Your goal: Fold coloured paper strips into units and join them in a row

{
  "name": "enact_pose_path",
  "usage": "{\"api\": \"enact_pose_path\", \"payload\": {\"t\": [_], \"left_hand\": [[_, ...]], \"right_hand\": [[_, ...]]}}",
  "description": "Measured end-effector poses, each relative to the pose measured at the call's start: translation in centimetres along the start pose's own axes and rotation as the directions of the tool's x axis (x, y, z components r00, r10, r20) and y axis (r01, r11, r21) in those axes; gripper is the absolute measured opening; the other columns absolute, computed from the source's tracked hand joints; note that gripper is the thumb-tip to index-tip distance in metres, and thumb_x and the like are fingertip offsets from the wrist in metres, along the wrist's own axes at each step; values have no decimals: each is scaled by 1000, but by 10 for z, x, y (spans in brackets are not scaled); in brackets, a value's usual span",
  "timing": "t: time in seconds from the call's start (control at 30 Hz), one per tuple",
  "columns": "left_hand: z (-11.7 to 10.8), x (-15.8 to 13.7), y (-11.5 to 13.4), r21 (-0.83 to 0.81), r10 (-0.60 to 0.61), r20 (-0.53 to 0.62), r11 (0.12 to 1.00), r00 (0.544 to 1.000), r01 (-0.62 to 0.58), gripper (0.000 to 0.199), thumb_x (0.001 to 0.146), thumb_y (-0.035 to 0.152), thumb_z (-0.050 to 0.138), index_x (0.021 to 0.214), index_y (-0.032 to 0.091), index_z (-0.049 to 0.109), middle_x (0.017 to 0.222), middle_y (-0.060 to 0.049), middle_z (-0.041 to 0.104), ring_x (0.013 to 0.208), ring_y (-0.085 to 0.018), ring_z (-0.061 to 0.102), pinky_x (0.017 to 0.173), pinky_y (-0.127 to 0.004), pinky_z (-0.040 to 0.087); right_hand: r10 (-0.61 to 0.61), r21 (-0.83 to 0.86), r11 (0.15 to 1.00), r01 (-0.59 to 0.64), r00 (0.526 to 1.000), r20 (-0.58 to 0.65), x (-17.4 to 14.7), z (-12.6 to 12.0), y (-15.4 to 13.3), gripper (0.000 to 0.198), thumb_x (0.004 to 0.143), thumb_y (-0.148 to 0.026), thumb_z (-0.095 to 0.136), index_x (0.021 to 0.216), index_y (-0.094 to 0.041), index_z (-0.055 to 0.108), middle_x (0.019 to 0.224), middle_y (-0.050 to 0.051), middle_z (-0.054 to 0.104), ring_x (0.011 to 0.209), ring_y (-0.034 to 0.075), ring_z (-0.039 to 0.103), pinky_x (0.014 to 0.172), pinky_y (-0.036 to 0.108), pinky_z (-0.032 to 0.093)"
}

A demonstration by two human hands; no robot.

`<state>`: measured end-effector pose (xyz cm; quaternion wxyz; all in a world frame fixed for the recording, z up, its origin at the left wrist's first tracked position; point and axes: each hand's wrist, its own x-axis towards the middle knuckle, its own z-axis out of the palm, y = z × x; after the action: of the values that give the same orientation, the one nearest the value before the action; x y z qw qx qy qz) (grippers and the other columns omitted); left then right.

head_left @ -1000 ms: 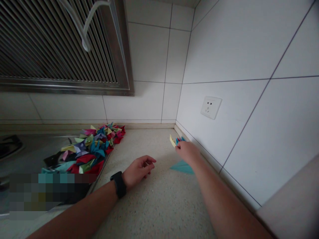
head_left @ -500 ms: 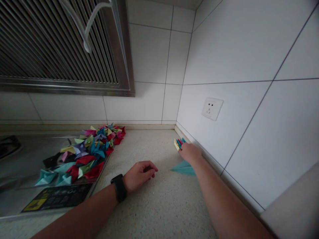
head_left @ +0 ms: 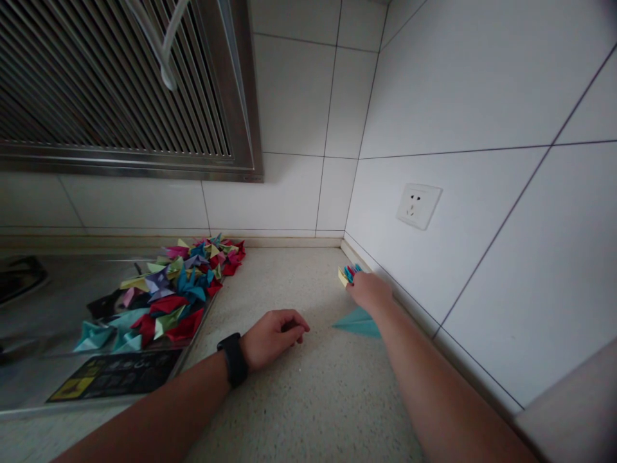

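My right hand reaches to the foot of the right wall. Its fingers close on a small bundle of folded coloured papers, with yellow, red and blue edges showing; the hand hides part of the bundle. Just below, a teal folded paper lies flat on the counter, partly covered by my right forearm. My left hand, with a black watch on the wrist, rests on the counter, fingers loosely curled and nothing visible in them. To its left, a heap of origami pieces in many colours lies on the stove top.
A metal stove top with a black and yellow label fills the left side. The range hood hangs low above it. A wall socket sits on the right tiled wall, beside the speckled counter.
The view has tilted slightly, shifting the scene a little. Both hands stay in nearly the same places, the right one still at the coloured papers.
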<state>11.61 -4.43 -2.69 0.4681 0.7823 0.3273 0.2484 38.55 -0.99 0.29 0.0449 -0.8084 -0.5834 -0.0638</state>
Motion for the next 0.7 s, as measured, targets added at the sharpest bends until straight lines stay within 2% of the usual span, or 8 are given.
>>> {"api": "enact_pose_path", "payload": {"t": [0.17,0.3,0.4,0.47,0.57,0.63,0.7], "left_hand": [[0,0,-2,0,-3,0,1000,1000,3,24,85,33,51,96,16,65,78,-2,64,66,-11,53,59,-22,39],[0,0,-2,-8,6,2,1000,1000,-6,24,85,32,51,96,16,65,78,-2,64,64,-11,52,58,-21,38],[0,0,-1,-25,8,-1,1000,1000,-8,23,85,31,51,96,15,64,77,-2,64,65,-11,53,59,-21,39],[0,0,0,-46,12,-20,999,1000,-13,24,85,30,50,97,15,64,77,-2,64,65,-11,54,60,-22,40],[-1,-1,1,-44,28,-99,998,995,-33,21,85,28,47,94,15,62,75,-1,61,64,-11,53,59,-22,40],[-2,-1,2,10,55,-169,998,984,-54,17,84,24,47,85,15,61,71,-1,59,63,-11,52,59,-21,39],[-2,-2,4,80,95,-208,994,974,-79,17,84,22,46,79,15,61,71,-1,59,65,-11,52,60,-22,38]], "right_hand": [[-13,-1,1000,13,1000,9,-2,-4,-1,42,84,-47,46,98,-15,68,94,18,69,90,32,66,71,39,48],[-21,9,1000,21,999,-32,-7,-14,-6,41,86,-46,44,95,-14,69,91,18,69,85,29,66,68,34,45],[-161,45,985,166,982,-96,-23,-21,-22,39,90,-42,39,86,-17,69,84,13,70,79,23,65,66,30,41],[-321,92,938,334,937,-137,-40,-23,-39,40,92,-42,37,84,-19,68,80,9,70,74,20,64,62,27,38],[-563,117,811,573,820,-106,-68,-22,-62,32,90,-40,44,80,-21,68,79,6,70,74,17,63,62,26,35],[-645,112,752,649,760,-73,-82,-20,-70,24,87,-33,48,82,-21,68,82,5,71,76,18,64,63,27,35],[-712,117,694,711,701,-40,-88,-20,-72,23,86,-34,49,86,-21,69,85,6,72,78,19,64,64,27,36]]}}
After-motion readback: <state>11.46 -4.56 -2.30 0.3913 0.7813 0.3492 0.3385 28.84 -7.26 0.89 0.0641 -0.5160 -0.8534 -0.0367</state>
